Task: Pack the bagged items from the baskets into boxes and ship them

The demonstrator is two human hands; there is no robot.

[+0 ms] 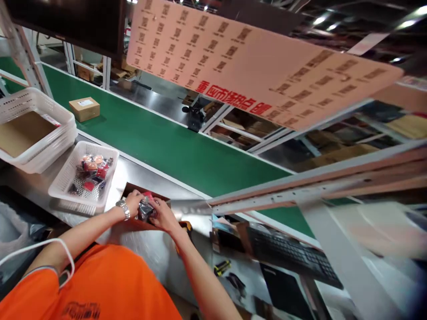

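Observation:
My left hand (134,203), with a metal watch at the wrist, and my right hand (164,216) are both closed on a clear plastic bag (145,210) with dark and red contents. What exactly is inside the bag cannot be made out. They hold it at the opening of a cardboard box (131,188) on the metal bench; the hands cover much of the box. Left of it stands a white perforated basket (60,190), holding several small bagged items (94,168) in red, pink and dark colours. A yellow and black tool (187,227) lies beside my right wrist, partly hidden.
Beyond the bench runs a green conveyor belt (160,142) carrying a small closed carton (85,109). Stacked white baskets (63,138) stand at left. A keyboard (293,253) and a yellow-black cutter (222,267) are at right. A pink sign board (253,66) hangs overhead.

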